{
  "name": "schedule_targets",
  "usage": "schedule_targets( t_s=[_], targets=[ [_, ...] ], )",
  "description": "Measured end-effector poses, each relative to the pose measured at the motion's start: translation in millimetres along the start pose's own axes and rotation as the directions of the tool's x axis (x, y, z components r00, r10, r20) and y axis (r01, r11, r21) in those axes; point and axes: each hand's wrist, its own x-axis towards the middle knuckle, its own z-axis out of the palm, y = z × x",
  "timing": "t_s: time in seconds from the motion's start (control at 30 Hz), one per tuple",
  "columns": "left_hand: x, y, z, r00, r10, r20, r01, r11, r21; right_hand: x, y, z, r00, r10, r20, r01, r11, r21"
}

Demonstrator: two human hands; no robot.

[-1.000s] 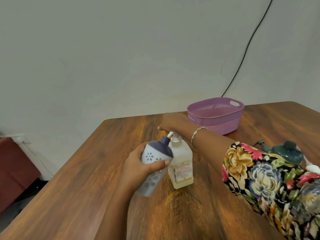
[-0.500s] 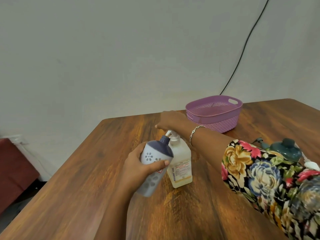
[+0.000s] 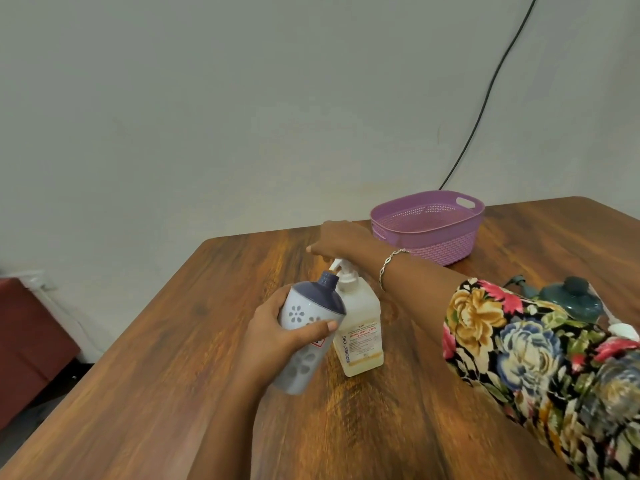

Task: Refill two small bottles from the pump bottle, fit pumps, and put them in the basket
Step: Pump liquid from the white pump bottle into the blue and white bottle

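My left hand (image 3: pixel 277 336) grips a small white bottle (image 3: pixel 308 332) with a dark blue top and flower pattern, tilted so its open neck sits under the spout of the pump bottle (image 3: pixel 360 327). That clear square bottle with pale yellow liquid and a white pump stands upright on the wooden table (image 3: pixel 173 393). My right hand (image 3: pixel 341 239) rests palm down on the pump head, fingers curled over it. A purple basket (image 3: pixel 429 223) stands behind, near the table's far edge. A dark green bottle (image 3: pixel 571 299) lies at the right, partly hidden by my floral sleeve.
A dark green pump (image 3: pixel 516 282) and a white piece (image 3: pixel 623 330) lie by the green bottle at the right. A black cable (image 3: pixel 485 105) runs down the wall behind the basket. A red seat (image 3: pixel 31 341) stands on the floor to the left.
The hands and bottles keep the same pose; only the view has shifted slightly, and my right hand sits a little higher on the pump head.
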Motion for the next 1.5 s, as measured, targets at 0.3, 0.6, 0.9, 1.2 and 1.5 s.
schedule_targets(
  t_s=[0.3, 0.6, 0.9, 1.2, 1.5],
  targets=[
    [-1, 0, 1, 1.000, -0.013, 0.003, 0.013, 0.999, -0.039, 1, 1, 9, 0.999, 0.000, -0.045, -0.004, 0.996, -0.085],
    [-3, -1, -1, 1.000, -0.008, 0.005, 0.008, 1.000, -0.019, 7, 2, -1, 0.999, -0.042, 0.031, 0.042, 0.999, 0.026],
    [-1, 0, 1, 1.000, 0.005, 0.001, -0.005, 0.999, -0.042, 10, 6, 14, 0.999, -0.013, -0.039, 0.011, 0.998, -0.063],
    [-3, -1, 1, 1.000, -0.016, -0.002, 0.016, 0.998, -0.061, 15, 9, 9, 0.999, -0.011, 0.034, 0.009, 0.998, 0.069],
    [-1, -1, 0, 1.000, -0.018, 0.004, 0.018, 0.999, -0.048, 14, 6, 9, 1.000, -0.006, 0.023, 0.004, 0.997, 0.074]
  ],
)
